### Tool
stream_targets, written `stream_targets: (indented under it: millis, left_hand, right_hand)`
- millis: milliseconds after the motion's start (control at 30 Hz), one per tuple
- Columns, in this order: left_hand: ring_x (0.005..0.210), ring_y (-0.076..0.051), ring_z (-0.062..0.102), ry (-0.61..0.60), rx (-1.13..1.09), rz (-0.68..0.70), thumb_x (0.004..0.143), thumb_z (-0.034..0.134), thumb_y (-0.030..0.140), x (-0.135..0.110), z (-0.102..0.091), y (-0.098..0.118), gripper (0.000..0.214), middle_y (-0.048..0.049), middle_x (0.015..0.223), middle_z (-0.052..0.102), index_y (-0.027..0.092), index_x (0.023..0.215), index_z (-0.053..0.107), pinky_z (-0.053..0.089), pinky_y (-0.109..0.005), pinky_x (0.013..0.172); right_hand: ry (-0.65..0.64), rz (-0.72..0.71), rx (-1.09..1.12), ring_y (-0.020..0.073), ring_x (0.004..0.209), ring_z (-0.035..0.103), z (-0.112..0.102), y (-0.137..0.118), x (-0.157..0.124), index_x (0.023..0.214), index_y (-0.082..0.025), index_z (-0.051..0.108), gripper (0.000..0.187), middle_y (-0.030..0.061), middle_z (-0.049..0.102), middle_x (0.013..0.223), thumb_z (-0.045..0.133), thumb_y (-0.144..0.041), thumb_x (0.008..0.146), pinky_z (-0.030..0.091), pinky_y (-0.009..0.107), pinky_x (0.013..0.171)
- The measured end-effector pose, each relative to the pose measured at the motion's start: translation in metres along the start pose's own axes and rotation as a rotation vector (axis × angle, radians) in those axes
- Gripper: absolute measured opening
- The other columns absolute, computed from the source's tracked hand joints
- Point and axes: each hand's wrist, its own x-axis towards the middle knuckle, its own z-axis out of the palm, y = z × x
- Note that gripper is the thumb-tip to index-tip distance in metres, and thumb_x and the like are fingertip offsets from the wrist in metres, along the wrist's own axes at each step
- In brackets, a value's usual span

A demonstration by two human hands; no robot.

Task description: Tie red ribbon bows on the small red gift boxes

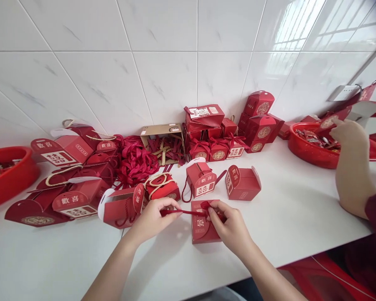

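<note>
A small red gift box stands on the white counter right in front of me. A dark red ribbon is stretched across its top. My left hand pinches the ribbon's left end, fingers closed. My right hand pinches the ribbon at the box's top right, also closed. Several other red boxes sit just behind, including one with a ribbon handle and one lying open-flapped.
Unfolded red boxes and a heap of red ribbons lie at the left. Finished boxes stack against the tiled wall. Red basins stand far left and right. Another person's hand reaches over the right basin.
</note>
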Motion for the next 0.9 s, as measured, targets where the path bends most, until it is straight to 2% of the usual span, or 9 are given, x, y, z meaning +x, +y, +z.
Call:
stream_targets:
  millis: [100, 200, 333, 467, 533, 600, 667, 767, 900]
  left_hand:
    - [0.083, -0.017, 0.061, 0.112, 0.044, 0.202, 0.083, 0.061, 0.024, -0.005, -0.010, 0.026, 0.008, -0.0028, 0.087, 0.064, 0.022, 0.084, 0.069, 0.047, -0.027, 0.076]
    - [0.084, -0.016, 0.061, 0.068, 0.036, 0.396, 0.085, 0.057, 0.020, -0.003, -0.009, 0.054, 0.010, -0.0035, 0.090, 0.065, 0.021, 0.085, 0.068, 0.048, -0.025, 0.076]
    - [0.078, -0.012, 0.061, -0.008, 0.034, 0.464, 0.087, 0.052, 0.015, 0.016, 0.002, 0.081, 0.013, -0.0006, 0.087, 0.067, 0.021, 0.089, 0.064, 0.049, -0.022, 0.071]
    - [0.079, -0.013, 0.062, -0.058, 0.106, 0.515, 0.085, 0.053, 0.015, 0.045, 0.017, 0.092, 0.011, -0.0001, 0.088, 0.068, 0.020, 0.089, 0.062, 0.050, -0.024, 0.073]
    - [0.088, -0.018, 0.062, 0.018, 0.250, 0.552, 0.083, 0.054, 0.014, 0.056, 0.023, 0.093, 0.014, -0.0023, 0.094, 0.068, 0.021, 0.092, 0.062, 0.049, -0.031, 0.082]
    - [0.101, -0.024, 0.057, 0.162, 0.392, 0.580, 0.081, 0.056, 0.014, 0.058, 0.026, 0.090, 0.019, -0.0052, 0.101, 0.065, 0.022, 0.097, 0.061, 0.044, -0.040, 0.092]
    - [0.104, -0.026, 0.054, 0.240, 0.401, 0.572, 0.079, 0.056, 0.015, 0.052, 0.024, 0.083, 0.019, -0.0059, 0.102, 0.062, 0.022, 0.097, 0.059, 0.039, -0.043, 0.096]
    - [0.091, -0.021, 0.057, 0.154, 0.238, 0.474, 0.081, 0.057, 0.022, 0.034, 0.018, 0.065, 0.015, -0.0037, 0.094, 0.063, 0.022, 0.096, 0.057, 0.042, -0.038, 0.091]
    - [0.100, -0.024, 0.059, -0.001, 0.123, 0.387, 0.077, 0.069, 0.029, 0.020, 0.019, 0.036, 0.027, -0.0045, 0.103, 0.069, 0.025, 0.103, 0.064, 0.043, -0.039, 0.094]
  right_hand:
    - [0.029, 0.019, -0.046, 0.0185, 0.064, 0.064, 0.003, -0.002, 0.002, 0.085, -0.020, 0.063, 0.015, 0.0028, 0.070, 0.072, 0.050, -0.028, 0.086, 0.048, 0.027, 0.061]
    - [0.031, 0.010, -0.061, 0.0180, 0.064, 0.064, 0.003, -0.005, 0.004, 0.086, -0.019, 0.066, 0.017, 0.0035, 0.071, 0.076, 0.050, -0.025, 0.085, 0.047, 0.026, 0.060]
    - [-0.049, -0.095, -0.032, 0.0160, 0.066, 0.060, -0.001, -0.010, 0.001, 0.084, -0.019, 0.067, 0.017, 0.0024, 0.069, 0.075, 0.050, -0.019, 0.084, 0.045, 0.024, 0.061]
    - [-0.138, -0.129, 0.039, 0.0140, 0.062, 0.052, -0.005, -0.010, -0.003, 0.075, -0.017, 0.063, 0.016, 0.0009, 0.061, 0.068, 0.052, -0.022, 0.085, 0.040, 0.023, 0.056]
    - [-0.121, -0.118, 0.046, 0.0123, 0.057, 0.044, -0.004, -0.008, -0.003, 0.063, -0.017, 0.056, 0.028, -0.0012, 0.053, 0.059, 0.051, -0.029, 0.088, 0.036, 0.023, 0.053]
    - [-0.089, -0.111, 0.045, 0.0112, 0.054, 0.037, -0.002, -0.005, -0.002, 0.056, -0.018, 0.046, 0.038, -0.0032, 0.042, 0.055, 0.048, -0.034, 0.090, 0.032, 0.023, 0.052]
    - [-0.083, -0.103, 0.056, 0.0109, 0.054, 0.034, -0.002, -0.003, -0.001, 0.055, -0.019, 0.041, 0.041, -0.0038, 0.038, 0.055, 0.046, -0.037, 0.092, 0.030, 0.024, 0.052]
    - [-0.097, -0.100, 0.073, 0.0110, 0.056, 0.033, -0.004, -0.004, 0.000, 0.056, -0.019, 0.040, 0.042, -0.0035, 0.038, 0.057, 0.045, -0.038, 0.092, 0.031, 0.024, 0.053]
    - [-0.131, -0.122, 0.078, 0.0116, 0.057, 0.037, -0.006, -0.005, -0.002, 0.056, -0.018, 0.043, 0.041, -0.0023, 0.044, 0.057, 0.046, -0.036, 0.093, 0.034, 0.024, 0.055]
